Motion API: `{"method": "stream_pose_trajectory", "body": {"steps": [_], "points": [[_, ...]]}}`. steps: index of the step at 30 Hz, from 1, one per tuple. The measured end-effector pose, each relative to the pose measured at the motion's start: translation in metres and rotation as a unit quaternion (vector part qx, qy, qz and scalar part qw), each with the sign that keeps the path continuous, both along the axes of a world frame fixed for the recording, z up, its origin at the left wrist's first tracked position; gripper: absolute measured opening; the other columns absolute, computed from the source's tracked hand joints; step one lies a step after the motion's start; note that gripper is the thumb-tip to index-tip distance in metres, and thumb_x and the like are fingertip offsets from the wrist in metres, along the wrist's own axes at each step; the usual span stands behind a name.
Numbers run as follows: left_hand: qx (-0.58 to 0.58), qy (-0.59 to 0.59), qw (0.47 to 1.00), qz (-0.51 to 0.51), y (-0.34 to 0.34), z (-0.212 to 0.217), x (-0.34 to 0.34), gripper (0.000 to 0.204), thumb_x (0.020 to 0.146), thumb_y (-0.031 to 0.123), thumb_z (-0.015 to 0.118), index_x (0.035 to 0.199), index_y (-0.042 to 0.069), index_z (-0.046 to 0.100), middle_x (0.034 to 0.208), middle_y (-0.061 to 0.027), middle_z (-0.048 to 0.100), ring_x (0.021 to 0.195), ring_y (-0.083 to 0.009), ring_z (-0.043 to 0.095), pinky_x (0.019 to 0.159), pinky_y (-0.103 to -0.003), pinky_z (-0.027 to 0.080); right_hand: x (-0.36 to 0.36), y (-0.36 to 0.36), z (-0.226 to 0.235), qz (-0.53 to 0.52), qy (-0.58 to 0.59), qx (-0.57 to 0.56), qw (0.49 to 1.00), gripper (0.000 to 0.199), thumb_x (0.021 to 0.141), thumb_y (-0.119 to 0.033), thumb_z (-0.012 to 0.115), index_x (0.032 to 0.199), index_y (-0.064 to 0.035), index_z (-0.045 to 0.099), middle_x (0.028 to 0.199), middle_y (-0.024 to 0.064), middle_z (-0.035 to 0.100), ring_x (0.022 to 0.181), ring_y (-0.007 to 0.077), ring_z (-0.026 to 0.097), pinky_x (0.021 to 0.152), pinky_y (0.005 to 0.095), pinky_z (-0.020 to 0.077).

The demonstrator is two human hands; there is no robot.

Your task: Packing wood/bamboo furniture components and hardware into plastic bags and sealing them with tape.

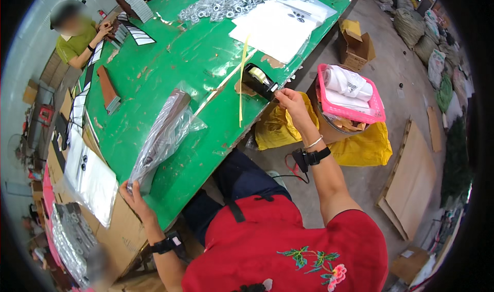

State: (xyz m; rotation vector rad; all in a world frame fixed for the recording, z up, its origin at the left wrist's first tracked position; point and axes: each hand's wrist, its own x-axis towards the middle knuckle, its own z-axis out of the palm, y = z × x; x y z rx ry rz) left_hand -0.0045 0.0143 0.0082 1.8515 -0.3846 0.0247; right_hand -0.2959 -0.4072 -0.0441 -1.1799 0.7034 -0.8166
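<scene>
Grey floor (360, 186), sacks (411, 27) along right side. Green table (206, 50), surface scuffed. Plastic-wrapped brown bundle (162, 127) on it, near end pinched by left hand (136, 197). Black tape dispenser (260, 81) at table edge; right hand (292, 102) pinched closed at its front, can't tell on what.

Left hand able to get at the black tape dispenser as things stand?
Probably not: the left hand holds the plastic-wrapped bundle by its near end, and the tape dispenser lies off to its right, with the right hand at it.
</scene>
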Motion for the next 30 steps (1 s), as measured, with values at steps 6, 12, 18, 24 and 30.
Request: {"method": "stream_pose_trajectory", "body": {"steps": [6, 12, 18, 24, 30], "points": [[0.027, -0.02, 0.999, 0.012, -0.001, -0.004, 0.01, 0.033, 0.094, 0.025, 0.062, 0.114, 0.0, 0.054, 0.106, -0.0077, 0.05, 0.099, -0.0189, 0.047, 0.091, -0.032, 0.038, -0.002, 0.018, -0.049, -0.016, 0.169, 0.039, 0.985, 0.021, 0.094, -0.024, 0.065, 0.091, -0.0036, 0.065, 0.074, -0.0068, 0.052, 0.064, 0.0032, 0.043, 0.056, 0.021, 0.0327], [0.021, -0.03, 0.999, 0.003, -0.002, -0.013, 0.002, 0.034, 0.094, 0.025, 0.063, 0.116, 0.0, 0.054, 0.109, -0.0086, 0.051, 0.105, -0.0189, 0.048, 0.094, -0.032, 0.039, -0.007, 0.108, 0.063, 0.129, 0.066, -0.018, 0.989, 0.015, 0.094, -0.02, 0.061, 0.087, -0.0068, 0.06, 0.072, -0.0065, 0.049, 0.063, 0.0025, 0.039, 0.058, 0.0198, 0.0309], [-0.059, -0.009, 0.997, 0.04, -0.03, 0.0, -0.031, 0.035, 0.089, 0.022, 0.069, 0.113, 0.002, 0.053, 0.1, -0.0083, 0.056, 0.092, -0.0186, 0.054, 0.082, -0.031, 0.046, 0.113, 0.21, 0.126, 0.375, -0.046, 0.001, 0.926, 0.012, 0.096, -0.019, 0.061, 0.094, -0.0073, 0.059, 0.08, -0.0052, 0.051, 0.071, 0.0039, 0.047, 0.067, 0.0219, 0.0421], [-0.082, -0.044, 0.993, 0.076, -0.031, 0.004, -0.045, 0.057, 0.083, 0.022, 0.077, 0.128, 0.007, 0.045, 0.103, -0.013, 0.062, 0.09, -0.026, 0.065, 0.073, -0.037, 0.052, 0.217, 0.263, 0.121, 0.428, -0.005, -0.049, 0.902, 0.016, 0.094, -0.022, 0.065, 0.094, -0.0069, 0.062, 0.079, -0.0039, 0.061, 0.068, 0.0023, 0.051, 0.06, 0.0202, 0.0405], [-0.086, -0.053, 0.989, 0.105, -0.041, 0.006, -0.053, 0.065, 0.083, 0.015, 0.077, 0.136, 0.007, 0.04, 0.099, -0.0102, 0.063, 0.086, -0.0249, 0.065, 0.072, -0.036, 0.051, 0.247, 0.264, 0.092, 0.399, 0.087, -0.111, 0.906, 0.021, 0.088, -0.022, 0.07, 0.09, -0.0013, 0.064, 0.062, 0.0006, 0.061, 0.054, 0.0052, 0.052, 0.049, 0.024, 0.0378]]}}
